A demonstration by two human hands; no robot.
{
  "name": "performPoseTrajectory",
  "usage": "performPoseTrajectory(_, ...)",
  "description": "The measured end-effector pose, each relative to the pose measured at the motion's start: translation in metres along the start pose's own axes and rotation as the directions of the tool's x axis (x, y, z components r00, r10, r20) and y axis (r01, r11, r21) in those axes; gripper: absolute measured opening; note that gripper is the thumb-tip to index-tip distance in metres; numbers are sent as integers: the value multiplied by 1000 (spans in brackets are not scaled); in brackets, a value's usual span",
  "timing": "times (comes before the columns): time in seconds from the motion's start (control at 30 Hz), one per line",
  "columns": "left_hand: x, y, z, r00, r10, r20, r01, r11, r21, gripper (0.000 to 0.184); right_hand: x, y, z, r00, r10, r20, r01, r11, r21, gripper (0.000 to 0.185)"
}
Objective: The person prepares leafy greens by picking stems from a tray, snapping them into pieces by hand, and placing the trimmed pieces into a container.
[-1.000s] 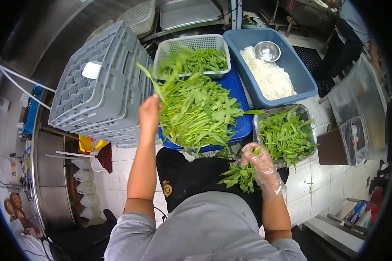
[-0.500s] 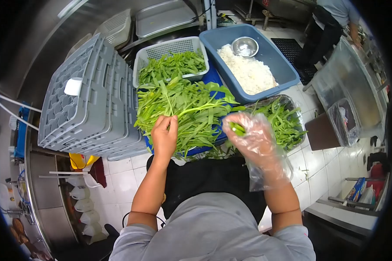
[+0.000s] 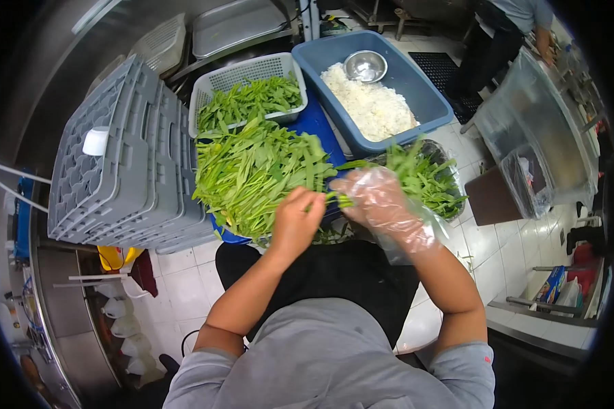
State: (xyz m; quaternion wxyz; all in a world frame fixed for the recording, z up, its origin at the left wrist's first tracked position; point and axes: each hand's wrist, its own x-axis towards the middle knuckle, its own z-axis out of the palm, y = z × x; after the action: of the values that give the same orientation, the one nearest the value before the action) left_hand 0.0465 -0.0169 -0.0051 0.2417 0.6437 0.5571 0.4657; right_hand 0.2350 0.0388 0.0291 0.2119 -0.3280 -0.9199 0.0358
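Note:
A large heap of leafy water spinach lies before me on a blue surface. My left hand is bare and closed at the heap's near right edge, its fingers pinching a green stem. Close beside it, my right hand wears a loose clear plastic glove. Its fingers are closed round a few water spinach stems, with the cut ends pointing toward my left hand and leaves sticking out above. Just beyond the right hand, plucked leafy pieces fill a container on the floor.
Behind the heap stands a pale perforated basket of greens. A blue-grey tub holds white rice and a metal bowl. Grey racks are stacked at left. Another person stands far right, near a brown bin.
My left hand has moved right, bringing a stem over to my right hand, which has shifted slightly left. The hands are now almost together. The whole view has shifted a little.

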Motion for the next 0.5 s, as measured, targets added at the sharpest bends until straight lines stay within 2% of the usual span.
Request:
performPoseTrajectory(0.03, 1, 3, 10, 999, 35, 6, -35, 999, -10, 11, -7, -1, -8, 996, 69, 48, -66, 995, -69, 35)
performPoseTrajectory(0.13, 3, 10, 40, 995, 71, 74, -67, 997, -45, 12, -38, 20, -6, 979, 180, 95, -183, 983, 21, 30)
performPoseTrajectory(0.2, 5, 18, 62, 990, 94, 102, -85, 992, -88, 12, -53, 33, -5, 893, 450, 7, -448, 887, 109, 27)
performPoseTrajectory(0.23, 5, 23, 75, 988, 117, 99, -105, 988, -117, 12, -67, 44, -4, 813, 582, -30, -571, 806, 157, 26)
performPoseTrajectory(0.27, 5, 28, 85, 985, 143, 97, -128, 980, -150, 12, -94, 90, 4, 859, 462, -221, -444, 887, 128, 14)
performPoseTrajectory(0.3, 5, 30, 92, 982, 103, 159, -75, 982, -174, 15, -107, 96, -13, 478, 873, -94, -533, 374, 759, 9)
performPoseTrajectory(0.33, 10, 30, 105, 976, 156, 153, -126, 974, -190, 18, -117, 101, -25, 330, 924, -194, -448, 335, 829, 13)
performPoseTrajectory(0.37, 17, 25, 124, 969, 202, 142, -172, 965, -198, 21, -129, 112, -34, 193, 968, -162, -394, 227, 891, 16)
performPoseTrajectory(0.4, 16, 18, 142, 963, 236, 128, -210, 959, -191, 24, -148, 123, -41, 246, 936, -250, -415, 335, 846, 18)
performPoseTrajectory(0.47, 10, -11, 195, 988, 141, 66, -148, 981, 128, 31, -141, 102, -67, 136, 977, -163, -493, 209, 845, 24)
performPoseTrajectory(0.5, 11, -12, 182, 981, 180, 77, -189, 972, 139, 31, -147, 100, -66, 130, 982, -135, -369, 175, 913, 25)
